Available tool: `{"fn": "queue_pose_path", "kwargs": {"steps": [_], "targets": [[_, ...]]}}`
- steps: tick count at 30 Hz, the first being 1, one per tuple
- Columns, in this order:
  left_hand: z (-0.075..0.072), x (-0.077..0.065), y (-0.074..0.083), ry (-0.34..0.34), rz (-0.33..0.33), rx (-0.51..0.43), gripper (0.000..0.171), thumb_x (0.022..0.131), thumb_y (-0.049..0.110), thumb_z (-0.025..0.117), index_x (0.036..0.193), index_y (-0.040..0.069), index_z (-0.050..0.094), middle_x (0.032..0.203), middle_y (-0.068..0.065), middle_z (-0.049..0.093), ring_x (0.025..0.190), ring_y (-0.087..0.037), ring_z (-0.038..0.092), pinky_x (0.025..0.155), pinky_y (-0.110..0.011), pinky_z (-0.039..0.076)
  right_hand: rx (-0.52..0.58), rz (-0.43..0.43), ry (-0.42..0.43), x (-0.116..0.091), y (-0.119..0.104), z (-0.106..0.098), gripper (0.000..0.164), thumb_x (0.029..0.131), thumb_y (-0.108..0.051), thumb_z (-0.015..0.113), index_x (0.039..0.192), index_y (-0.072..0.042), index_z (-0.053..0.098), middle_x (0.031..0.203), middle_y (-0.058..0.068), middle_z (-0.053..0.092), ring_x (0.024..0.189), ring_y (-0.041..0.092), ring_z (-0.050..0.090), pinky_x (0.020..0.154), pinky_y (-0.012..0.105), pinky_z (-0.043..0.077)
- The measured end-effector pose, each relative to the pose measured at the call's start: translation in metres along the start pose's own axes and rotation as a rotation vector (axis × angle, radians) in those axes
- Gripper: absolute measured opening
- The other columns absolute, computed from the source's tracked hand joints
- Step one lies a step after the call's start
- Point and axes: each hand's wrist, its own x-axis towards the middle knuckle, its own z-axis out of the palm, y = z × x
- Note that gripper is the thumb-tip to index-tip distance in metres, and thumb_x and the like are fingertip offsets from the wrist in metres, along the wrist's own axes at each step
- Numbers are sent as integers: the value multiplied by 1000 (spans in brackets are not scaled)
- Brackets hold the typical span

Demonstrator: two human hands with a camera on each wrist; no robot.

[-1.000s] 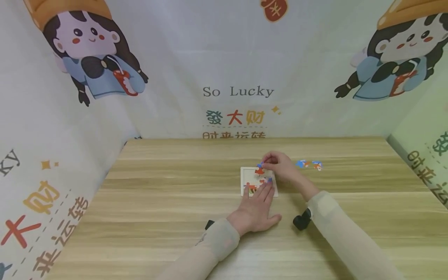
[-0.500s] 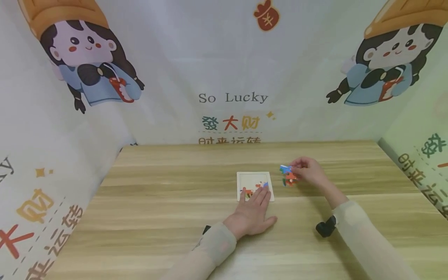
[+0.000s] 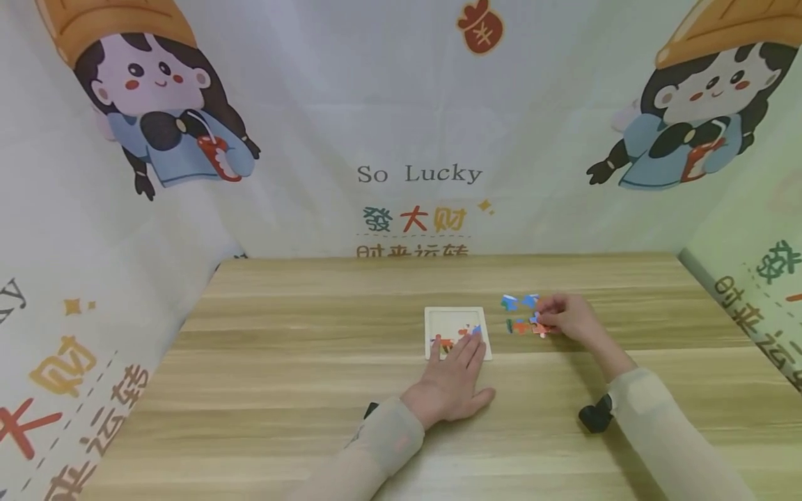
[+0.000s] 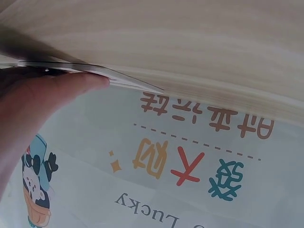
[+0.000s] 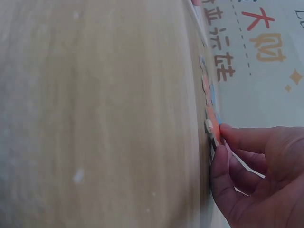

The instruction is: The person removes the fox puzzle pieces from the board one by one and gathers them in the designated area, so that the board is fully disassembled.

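My left hand (image 3: 447, 390) rests flat with its fingers spread over the near side of a square white puzzle tray (image 3: 427, 323). Colourful jigsaw pieces (image 3: 445, 343) show inside the tray between and beyond those fingers; its far part is bare. To the right of the tray, my right hand (image 3: 571, 320) pinches an orange and blue jigsaw piece (image 3: 539, 327) low over the table. In the right wrist view, thumb and index finger hold the orange piece (image 5: 213, 124) by its edge. Beside it lie a red and green piece (image 3: 517, 325) and blue pieces (image 3: 509, 303).
The wood-grain table (image 3: 282, 362) stretches to a printed cloth backdrop (image 3: 301, 209) at the back and sides. Black wrist devices (image 3: 595, 415) sit under both sleeves.
My right hand has moved from above the tray to the right, bringing a jigsaw piece away, and is now among the loose pieces. The left hand stays on the tray. The head view has tilted slightly.
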Motion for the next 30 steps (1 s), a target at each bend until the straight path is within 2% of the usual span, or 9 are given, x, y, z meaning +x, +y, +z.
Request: {"fn": "queue_pose_path", "kwargs": {"steps": [4, 7, 12, 18, 20, 25, 30], "targets": [[0, -1, 1, 0, -4, -11, 74, 103, 56, 34, 161, 14, 15, 170, 0, 7, 157, -16, 12, 126, -54, 17, -55, 6, 32, 1, 0, 4, 17, 92, -5, 67, 103, 8, 67, 86, 8, 67, 68, 8, 57, 58, 19, 51], [4, -4, 3, -10, -4, -12, 74, 103, 56, 34, 161, 15, 16, 170, 0, 8, 157, -16, 11, 126, -55, 17, -79, 5, 9, -2, 4, 8, 15, 91, -4, 68, 102, 7, 67, 82, 5, 64, 66, 10, 55, 56, 19, 49], [12, -7, 7, -25, 7, 2, 73, 103, 57, 32, 161, 17, 15, 170, -1, 6, 157, -16, 9, 125, -56, 16, -60, 7, -14, -6, 7, 12, 18, 92, -4, 65, 106, 8, 64, 83, 6, 62, 66, 11, 55, 55, 20, 49], [18, -1, 6, -1, 17, -4, 75, 101, 61, 33, 161, 19, 15, 170, -4, 6, 158, -18, 8, 124, -60, 15, -77, -120, 54, -1, -10, 17, 21, 97, -10, 59, 111, 5, 65, 99, 20, 67, 78, 20, 61, 61, 24, 52], [16, 0, 4, -9, 17, 1, 78, 101, 62, 32, 162, 17, 13, 170, -4, 4, 158, -19, 6, 124, -61, 13, -67, -171, 31, 3, -19, 23, 22, 98, -10, 59, 112, 5, 66, 102, 22, 68, 80, 22, 61, 62, 25, 51], [6, 1, -1, -26, 17, 18, 78, 101, 63, 31, 162, 18, 13, 170, 0, 3, 158, -18, 4, 125, -59, 12, -40, -244, -82, 14, -41, 42, 25, 97, -10, 59, 117, 2, 69, 102, 20, 68, 80, 21, 62, 62, 25, 51], [2, 1, -3, -28, 33, -6, 77, 102, 61, 31, 162, 17, 11, 170, 4, 2, 157, -14, 3, 125, -60, 10, -148, -303, -191, 20, -52, 59, 26, 98, -13, 59, 119, -2, 71, 108, 15, 70, 91, 20, 62, 76, 30, 53]]}}
